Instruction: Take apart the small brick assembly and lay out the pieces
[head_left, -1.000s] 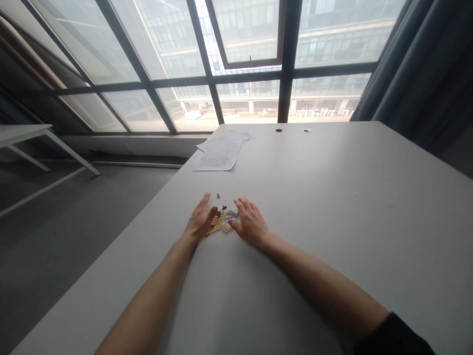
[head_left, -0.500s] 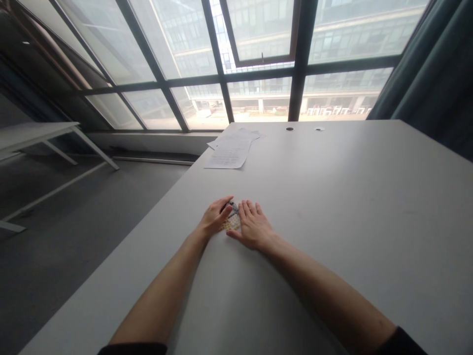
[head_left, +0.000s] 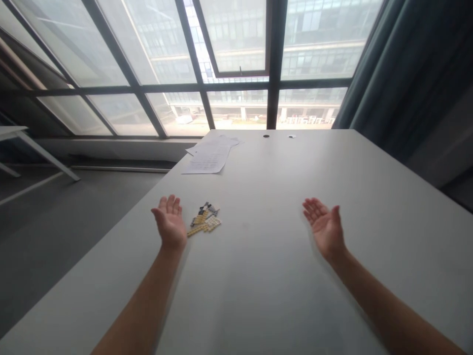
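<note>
A small heap of building bricks [head_left: 205, 220], in yellow, white, grey and black, lies on the white table [head_left: 258, 276] left of the middle. Just to the left of the heap, my left hand [head_left: 170, 224] is open with its palm turned up and holds nothing. My right hand [head_left: 324, 227] is well off to the right of the bricks, also open, palm up and bare. Neither hand visibly grips a brick. Single pieces in the heap overlap and are hard to tell apart.
Printed paper sheets [head_left: 209, 157] lie near the far left part of the table. Two round cable holes are by the far edge, one being a dark hole [head_left: 266, 136]. A dark curtain [head_left: 391, 84] hangs at the right, and another white table [head_left: 13, 130] stands at the left.
My hands, which were together over the bricks, have moved apart and turned palms up, the right one far to the right. The brick heap is now uncovered. The view has turned somewhat right.
</note>
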Motion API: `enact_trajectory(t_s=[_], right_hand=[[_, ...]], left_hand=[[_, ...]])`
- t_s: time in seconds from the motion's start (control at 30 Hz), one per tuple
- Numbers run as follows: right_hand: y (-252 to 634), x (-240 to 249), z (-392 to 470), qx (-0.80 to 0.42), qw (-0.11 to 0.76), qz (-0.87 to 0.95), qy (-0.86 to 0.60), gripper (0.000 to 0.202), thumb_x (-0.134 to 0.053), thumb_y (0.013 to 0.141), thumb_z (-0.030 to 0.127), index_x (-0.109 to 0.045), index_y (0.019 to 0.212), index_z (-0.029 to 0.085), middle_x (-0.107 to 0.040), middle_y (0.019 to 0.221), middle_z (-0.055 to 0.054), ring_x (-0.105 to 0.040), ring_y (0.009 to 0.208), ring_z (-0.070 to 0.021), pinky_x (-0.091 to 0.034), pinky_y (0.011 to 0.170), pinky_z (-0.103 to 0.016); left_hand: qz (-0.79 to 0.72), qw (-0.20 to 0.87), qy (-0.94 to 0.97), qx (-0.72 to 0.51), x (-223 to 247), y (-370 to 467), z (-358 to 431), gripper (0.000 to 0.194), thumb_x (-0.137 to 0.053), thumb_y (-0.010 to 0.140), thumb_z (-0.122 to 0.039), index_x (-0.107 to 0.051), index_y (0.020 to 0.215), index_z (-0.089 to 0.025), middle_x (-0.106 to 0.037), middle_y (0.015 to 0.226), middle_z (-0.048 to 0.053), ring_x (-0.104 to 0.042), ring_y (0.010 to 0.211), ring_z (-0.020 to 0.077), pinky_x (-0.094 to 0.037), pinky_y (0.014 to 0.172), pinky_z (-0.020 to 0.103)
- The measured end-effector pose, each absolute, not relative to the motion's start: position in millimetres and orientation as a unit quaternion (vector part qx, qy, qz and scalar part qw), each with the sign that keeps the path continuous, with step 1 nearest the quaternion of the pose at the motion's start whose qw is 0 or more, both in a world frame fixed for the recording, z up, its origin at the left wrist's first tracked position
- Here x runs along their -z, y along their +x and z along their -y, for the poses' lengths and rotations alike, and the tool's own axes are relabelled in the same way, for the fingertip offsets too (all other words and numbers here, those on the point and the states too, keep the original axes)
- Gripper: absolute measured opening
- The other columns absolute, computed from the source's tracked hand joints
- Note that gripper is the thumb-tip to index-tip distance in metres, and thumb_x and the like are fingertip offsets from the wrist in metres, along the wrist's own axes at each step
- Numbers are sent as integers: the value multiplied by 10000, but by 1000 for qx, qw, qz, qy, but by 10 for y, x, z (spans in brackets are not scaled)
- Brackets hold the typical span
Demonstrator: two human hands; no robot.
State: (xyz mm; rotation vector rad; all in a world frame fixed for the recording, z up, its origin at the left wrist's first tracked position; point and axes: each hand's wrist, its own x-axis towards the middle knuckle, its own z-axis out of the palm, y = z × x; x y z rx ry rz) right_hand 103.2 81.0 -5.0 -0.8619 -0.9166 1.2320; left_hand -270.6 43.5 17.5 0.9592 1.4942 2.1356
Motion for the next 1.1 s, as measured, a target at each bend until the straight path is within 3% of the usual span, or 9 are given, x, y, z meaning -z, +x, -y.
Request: enact_trajectory(t_s=[0.07,0.13,0.3,0.43,0.63,0.83,0.9,1.0,1.1], right_hand=[[1480,-124,-666,-455,637,494,-377,828,-115,843,763,-427,1370,205,-446,1430,-142,-419,1322,-282,-326,1082,-510],[1801,-278,-447,-347,570,646,-371,882,-147,821,787,-280,1463,197,-322,1507,-139,-317,1380,-299,-306,1103,-505],[2036,-294,41,-108,186,924,-315,1071,-355,721,838,-95,1515,167,-194,1553,-132,-155,1424,-356,-148,1159,-541],[1981,-45,96,-107,41,958,-261,1087,-430,747,790,-43,1503,112,-177,1543,-181,-190,1421,-326,-168,1158,-513],[1990,88,53,-126,39,955,-266,1097,-444,736,793,-50,1500,113,-150,1544,-185,-173,1425,-324,-143,1160,-513],[1988,104,68,-96,84,958,-257,1046,-507,747,747,-149,1500,114,-268,1517,-188,-259,1398,-328,-205,1143,-518],[1958,114,82,-81,107,953,-270,902,-519,796,677,-282,1472,130,-374,1472,-180,-340,1358,-326,-268,1117,-519],[1900,136,114,-73,168,931,-317,472,-493,903,473,-565,1251,163,-602,1241,-161,-549,1151,-283,-437,987,-459],[1858,154,141,-84,224,911,-337,242,-466,926,334,-636,1023,192,-669,977,-119,-624,900,-233,-518,816,-392]], left_hand=[[-509,136,478,-703,-374,-2351,-299,851,-95,810,-793,-249,1462,-267,-271,1531,97,-279,1399,281,-228,1136,478],[-505,78,649,-563,-530,-1953,-123,897,-118,775,-829,-127,1496,-296,-185,1564,51,-170,1426,323,-212,1143,498],[-353,85,922,-135,-408,-1204,220,1071,-412,730,-807,43,1502,-221,-82,1568,116,-93,1433,353,-42,1168,528],[-337,142,930,-38,-97,-1061,239,1027,-461,776,-736,1,1505,-180,-95,1556,137,-115,1435,322,-44,1177,497],[-345,166,924,-21,-79,-1085,217,1019,-488,770,-724,-50,1506,-172,-100,1553,143,-111,1435,318,-62,1179,486],[-344,178,921,-38,-96,-1026,260,1012,-507,760,-722,-99,1505,-172,-150,1548,147,-145,1428,333,-75,1177,499],[-344,188,918,-56,-64,-1034,258,997,-508,761,-722,-120,1503,-181,-183,1546,137,-177,1424,324,-100,1180,489],[-422,183,870,-176,-7,-1243,172,857,-450,820,-691,-209,1482,-202,-330,1503,115,-319,1381,272,-253,1155,419],[-611,71,709,-346,31,-1788,-34,639,-367,887,-630,-394,1369,-211,-506,1368,112,-449,1290,267,-350,1094,427]])
